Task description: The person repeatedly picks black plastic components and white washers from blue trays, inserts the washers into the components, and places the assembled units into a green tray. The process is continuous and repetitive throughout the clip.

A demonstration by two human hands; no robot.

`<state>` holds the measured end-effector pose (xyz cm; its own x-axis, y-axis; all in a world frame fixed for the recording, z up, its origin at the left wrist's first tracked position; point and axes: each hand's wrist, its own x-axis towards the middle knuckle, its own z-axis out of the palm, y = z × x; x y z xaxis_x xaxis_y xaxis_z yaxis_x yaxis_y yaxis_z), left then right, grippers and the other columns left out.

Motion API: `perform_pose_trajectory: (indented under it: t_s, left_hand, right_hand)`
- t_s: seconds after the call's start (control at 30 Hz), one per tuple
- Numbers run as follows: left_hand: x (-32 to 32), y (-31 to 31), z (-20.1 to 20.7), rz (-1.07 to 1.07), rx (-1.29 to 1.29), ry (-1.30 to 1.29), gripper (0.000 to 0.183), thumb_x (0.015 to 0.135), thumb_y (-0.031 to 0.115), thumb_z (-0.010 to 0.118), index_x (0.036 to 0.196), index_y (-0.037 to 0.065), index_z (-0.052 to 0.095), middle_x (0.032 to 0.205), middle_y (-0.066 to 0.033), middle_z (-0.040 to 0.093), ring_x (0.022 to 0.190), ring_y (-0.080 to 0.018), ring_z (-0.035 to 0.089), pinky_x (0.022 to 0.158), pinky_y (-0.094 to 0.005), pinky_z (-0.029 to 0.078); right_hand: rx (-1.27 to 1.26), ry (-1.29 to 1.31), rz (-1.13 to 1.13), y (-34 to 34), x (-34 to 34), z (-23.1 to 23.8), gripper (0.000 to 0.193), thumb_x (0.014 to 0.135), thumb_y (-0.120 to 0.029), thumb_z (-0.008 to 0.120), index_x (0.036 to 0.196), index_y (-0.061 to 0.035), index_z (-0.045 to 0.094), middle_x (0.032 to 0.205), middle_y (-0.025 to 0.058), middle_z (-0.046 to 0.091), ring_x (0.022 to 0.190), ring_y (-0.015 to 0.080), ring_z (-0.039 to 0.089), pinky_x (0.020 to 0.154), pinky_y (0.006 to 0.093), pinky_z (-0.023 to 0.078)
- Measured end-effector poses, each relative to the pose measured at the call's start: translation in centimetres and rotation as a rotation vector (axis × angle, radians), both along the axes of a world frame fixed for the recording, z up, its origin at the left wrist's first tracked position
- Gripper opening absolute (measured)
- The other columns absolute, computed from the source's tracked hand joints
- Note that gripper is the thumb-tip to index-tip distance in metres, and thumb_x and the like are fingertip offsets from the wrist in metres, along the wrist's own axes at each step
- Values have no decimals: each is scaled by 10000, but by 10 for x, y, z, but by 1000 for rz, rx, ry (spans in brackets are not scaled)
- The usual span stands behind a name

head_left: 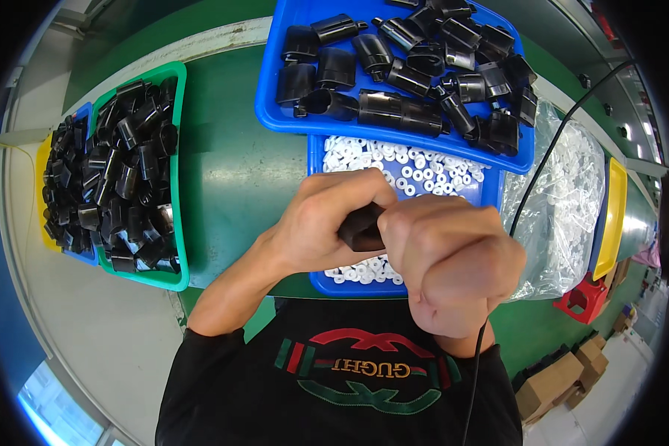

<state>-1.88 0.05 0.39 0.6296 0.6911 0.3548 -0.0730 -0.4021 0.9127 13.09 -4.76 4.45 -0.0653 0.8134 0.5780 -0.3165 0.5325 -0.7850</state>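
My left hand [316, 223] is closed round a dark, hollow plastic part [360, 232], whose open end shows between thumb and fingers. Directly beside it, and closer to me, my right hand [453, 260] is balled into a fist. Its fingertips meet the left hand at the plastic part; whatever they grip is hidden. Both hands are over a blue tray [314, 160] of small white ring washers [416, 175], covering its middle.
Behind it, a larger blue tray [267, 89] of black tubular parts [372, 52] overlaps its far edge. A green tray [183, 186] at left holds similar parts. At right lie a clear plastic bag [565, 193] of white pieces and a yellow tray [613, 215]. A black cable [543, 160] hangs past my right hand.
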Motion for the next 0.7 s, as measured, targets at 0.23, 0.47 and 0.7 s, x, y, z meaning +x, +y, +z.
perform_pose_trajectory:
  t_s: [0.23, 0.47, 0.7]
  left_hand:
    - [-2, 1, -4, 28, -104, -25, 330, 607, 16, 828, 843, 63, 602, 736, -52, 608, 648, -227, 622, 585, -305, 478]
    - [-1, -1, -6, -3, -83, -43, 354, 596, 31, 848, 848, 70, 603, 729, -58, 601, 638, -237, 620, 574, -306, 473]
    - [0, -3, -7, -12, -72, -99, 348, 601, 32, 846, 841, 64, 596, 722, -65, 592, 619, -244, 600, 553, -317, 458]
  right_hand:
    - [30, 2, 64, 5, 9, 23, 244, 698, 160, 548, 659, -63, 456, 539, 21, 466, 418, 128, 364, 379, 261, 256]
    - [17, 21, 52, 3, 6, 12, 220, 690, 156, 507, 662, -60, 478, 533, 27, 474, 421, 119, 364, 376, 253, 252]
    - [-20, 49, 35, -1, 0, 13, 240, 719, 138, 545, 639, -70, 455, 522, 24, 461, 411, 120, 358, 376, 253, 241]
